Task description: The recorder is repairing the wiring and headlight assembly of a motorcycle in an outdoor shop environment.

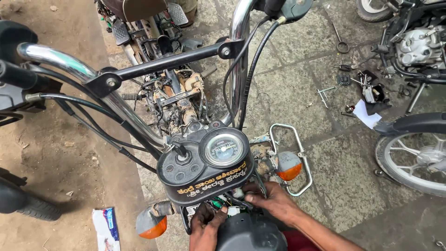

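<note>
While both hands work behind the motorcycle's instrument cluster [206,165], the left hand [204,227] and right hand [272,202] each pinch the wiring [225,204]; gentle, steady handling seems wise.

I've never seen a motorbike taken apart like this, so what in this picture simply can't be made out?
Head view:
- Wiring: mostly hidden behind instrument cluster and both hands.
- Left hand: cut off by bottom edge.
- Right hand fingertips: buried among wires.
- Scattered tools: too small to identify.
</note>
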